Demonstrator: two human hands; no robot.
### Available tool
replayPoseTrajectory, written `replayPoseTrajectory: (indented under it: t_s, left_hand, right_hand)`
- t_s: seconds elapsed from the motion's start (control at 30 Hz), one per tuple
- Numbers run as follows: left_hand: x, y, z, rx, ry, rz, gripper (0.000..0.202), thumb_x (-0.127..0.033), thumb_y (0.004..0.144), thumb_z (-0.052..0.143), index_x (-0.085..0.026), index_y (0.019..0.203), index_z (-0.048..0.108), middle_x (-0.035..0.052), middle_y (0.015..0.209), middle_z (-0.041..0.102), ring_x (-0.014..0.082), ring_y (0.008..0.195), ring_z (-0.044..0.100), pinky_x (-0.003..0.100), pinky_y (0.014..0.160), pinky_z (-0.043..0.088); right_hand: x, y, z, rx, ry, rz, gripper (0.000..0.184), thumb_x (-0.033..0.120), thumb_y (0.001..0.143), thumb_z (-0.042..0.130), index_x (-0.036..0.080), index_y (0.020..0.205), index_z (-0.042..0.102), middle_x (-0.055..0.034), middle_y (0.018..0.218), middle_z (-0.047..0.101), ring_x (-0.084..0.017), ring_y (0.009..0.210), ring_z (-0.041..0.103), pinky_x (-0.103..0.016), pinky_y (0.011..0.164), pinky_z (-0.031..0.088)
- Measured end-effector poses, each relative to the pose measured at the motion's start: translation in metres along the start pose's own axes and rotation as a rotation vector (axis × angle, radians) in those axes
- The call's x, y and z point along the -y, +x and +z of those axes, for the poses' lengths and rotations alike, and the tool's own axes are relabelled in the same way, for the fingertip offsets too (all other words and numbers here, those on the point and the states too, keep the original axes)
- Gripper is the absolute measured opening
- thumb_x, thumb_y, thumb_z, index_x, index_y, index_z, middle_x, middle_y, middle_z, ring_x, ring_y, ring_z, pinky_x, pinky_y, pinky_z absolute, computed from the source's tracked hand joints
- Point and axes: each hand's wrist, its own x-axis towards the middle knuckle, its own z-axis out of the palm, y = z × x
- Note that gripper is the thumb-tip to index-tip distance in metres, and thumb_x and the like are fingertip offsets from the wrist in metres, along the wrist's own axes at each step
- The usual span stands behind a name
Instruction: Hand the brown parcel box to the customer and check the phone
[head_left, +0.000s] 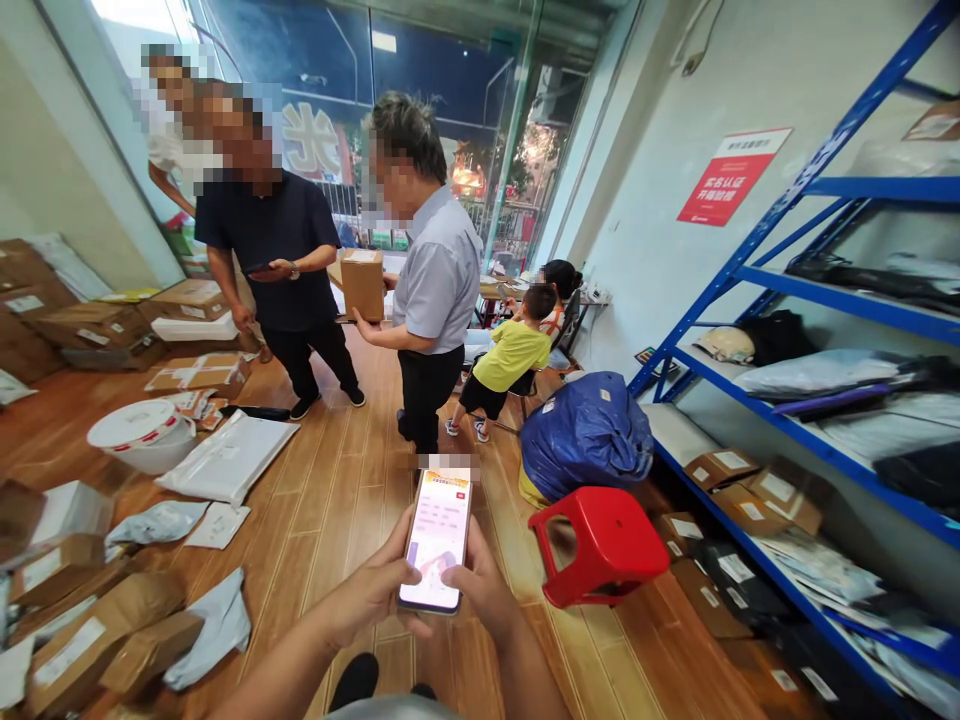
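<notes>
A smartphone (436,540) with a lit screen is held upright in front of me, low in the middle of the head view. My left hand (388,572) wraps its left edge, with the thumb on the lower part of the screen. On the other edge, my right hand (474,570) grips it too, its thumb over the lower right of the screen. Both hands are closed round the phone; the fingers behind it are mostly hidden. The screen shows a colourful page whose text is too small to read.
A red stool (600,545) and a stuffed blue sack (589,430) stand to the right, before a blue shelf rack (817,425) of parcels. Parcels, a white bucket (142,435) and a large white package (229,455) lie left. Ahead, a person holds a cardboard box (362,287); others stand nearby.
</notes>
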Motion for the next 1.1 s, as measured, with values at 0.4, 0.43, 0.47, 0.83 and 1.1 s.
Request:
replayPoseTrajectory:
  t_s: [0.4,0.43,0.47,0.83,1.1]
  left_hand:
    - [-0.006,0.003,-0.004,0.021,-0.016,0.001,0.1,-0.018,0.063,0.052,-0.037,0.146,0.001,0.0105,0.126,0.051,0.022,0.085,0.064,0.028,0.049,0.058]
    - [-0.006,0.003,-0.005,0.023,-0.017,0.001,0.1,-0.018,0.062,0.052,-0.037,0.146,0.002,0.0106,0.127,0.051,0.0225,0.085,0.064,0.028,0.049,0.058]
    - [-0.006,0.003,-0.006,0.023,-0.017,0.003,0.099,-0.019,0.063,0.052,-0.037,0.146,0.002,0.0108,0.127,0.05,0.0229,0.086,0.064,0.029,0.049,0.058]
    - [-0.005,0.0,-0.01,0.023,-0.024,0.003,0.096,-0.017,0.066,0.051,-0.036,0.147,0.004,0.0101,0.124,0.053,0.0188,0.08,0.062,0.029,0.05,0.057]
    - [-0.007,-0.003,-0.011,-0.012,0.049,0.002,0.1,-0.018,0.064,0.055,-0.035,0.147,0.001,0.0118,0.127,0.05,0.0205,0.08,0.062,0.027,0.048,0.055]
  right_hand:
    - [-0.002,0.007,0.01,-0.094,0.04,0.021,0.053,0.023,0.059,0.061,0.02,0.111,0.053,-0.0047,0.105,0.072,-0.023,0.095,0.065,-0.035,0.08,0.048]
    - [-0.002,0.007,0.01,-0.094,0.066,0.031,0.054,0.023,0.058,0.059,0.02,0.112,0.053,-0.0047,0.106,0.072,-0.023,0.095,0.065,-0.035,0.079,0.049]
    - [-0.001,0.007,0.01,-0.101,0.078,0.045,0.055,0.023,0.058,0.056,0.02,0.113,0.053,-0.0046,0.106,0.072,-0.023,0.095,0.065,-0.034,0.078,0.049]
    - [-0.013,0.007,0.009,-0.027,-0.052,-0.05,0.061,0.032,0.064,0.074,0.023,0.117,0.045,-0.0049,0.11,0.069,-0.022,0.097,0.065,-0.034,0.081,0.05]
    - [-0.016,0.007,0.017,-0.055,0.005,-0.046,0.062,0.044,0.063,0.077,0.023,0.114,0.049,-0.0035,0.103,0.071,-0.021,0.09,0.066,-0.034,0.078,0.051]
